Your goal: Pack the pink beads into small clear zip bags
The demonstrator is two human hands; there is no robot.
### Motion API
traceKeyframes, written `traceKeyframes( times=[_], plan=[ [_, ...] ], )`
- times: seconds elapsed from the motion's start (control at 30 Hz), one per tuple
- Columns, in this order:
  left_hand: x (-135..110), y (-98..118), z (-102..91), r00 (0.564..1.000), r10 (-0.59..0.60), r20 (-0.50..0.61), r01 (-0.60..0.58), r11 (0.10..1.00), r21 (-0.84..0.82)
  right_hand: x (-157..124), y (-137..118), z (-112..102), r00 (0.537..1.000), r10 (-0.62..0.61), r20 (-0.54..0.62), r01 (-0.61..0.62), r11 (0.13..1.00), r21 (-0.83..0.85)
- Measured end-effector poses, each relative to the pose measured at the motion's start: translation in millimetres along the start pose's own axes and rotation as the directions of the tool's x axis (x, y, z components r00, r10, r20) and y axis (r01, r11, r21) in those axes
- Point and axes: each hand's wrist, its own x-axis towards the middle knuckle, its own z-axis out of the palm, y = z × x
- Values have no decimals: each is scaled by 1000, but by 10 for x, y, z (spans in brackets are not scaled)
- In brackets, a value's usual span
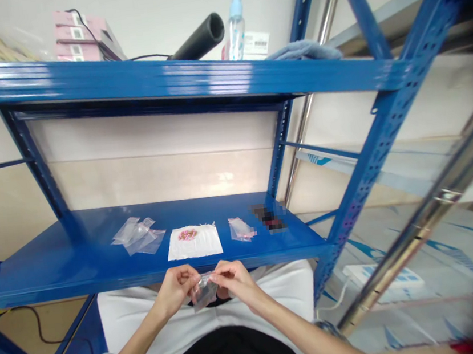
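Observation:
Just in front of the blue shelf's edge, my left hand (180,287) and my right hand (233,279) pinch the top of a small clear plastic bag (205,293), one at each side. The bag hangs tilted over my lap; whether anything is inside I cannot make out. Beyond it on the shelf lies a white cloth or paper sheet (196,247) with a small heap of pink and gold beads (188,235) on it. Several clear plastic bags (138,236) are spread to the left of the sheet. Right of it is another small bag (240,229) with something pinkish at its corner.
A blurred dark object (269,217) lies at the shelf's right end. The upper shelf (155,75) holds pink boxes (79,38), a dark tube (200,37), a spray bottle (236,27) and a blue cloth (306,50). A white power strip (384,276) is at the right.

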Motion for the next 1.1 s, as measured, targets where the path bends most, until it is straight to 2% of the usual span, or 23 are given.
traceKeyframes(
  times=[0.13,0.27,0.33,0.43,0.53,0.6,0.7,0.8,0.87,0.97,1.03,1.1],
  plan=[
    [17,70,26,1000,3,-9,-3,1000,20,29,-51,-48,1000,-2,-16,1,999,-33],
    [-74,225,63,999,43,-3,-42,993,107,68,-145,-153,992,-67,-104,57,994,-98],
    [-146,300,53,997,78,-2,-77,984,158,81,-201,-259,976,-73,-207,62,996,-62],
    [-233,375,11,992,127,9,-127,978,165,110,-276,-476,918,-79,-389,105,993,46],
    [-255,385,6,995,101,7,-101,989,109,199,-316,-710,892,-43,-450,134,976,173],
    [-247,352,50,997,77,18,-78,991,105,317,-316,-856,880,-26,-474,126,975,182],
    [-243,267,164,997,51,54,-58,988,141,586,-280,-1064,852,-65,-520,112,992,59],
    [-266,199,270,995,26,92,-41,987,155,894,-227,-1261,855,-101,-508,21,987,-161],
    [-287,192,309,993,10,117,-31,984,176,1064,-187,-1376,861,-115,-495,-60,944,-325],
    [-315,229,318,990,3,142,-32,979,203,1216,-118,-1502,875,-119,-470,-181,820,-543],
    [-323,253,304,989,11,149,-41,979,200,1259,-77,-1551,886,-107,-450,-257,695,-671],
    [-317,252,286,990,10,142,-36,982,186,1290,-73,-1566,901,-120,-416,-298,525,-797]
  ],
)
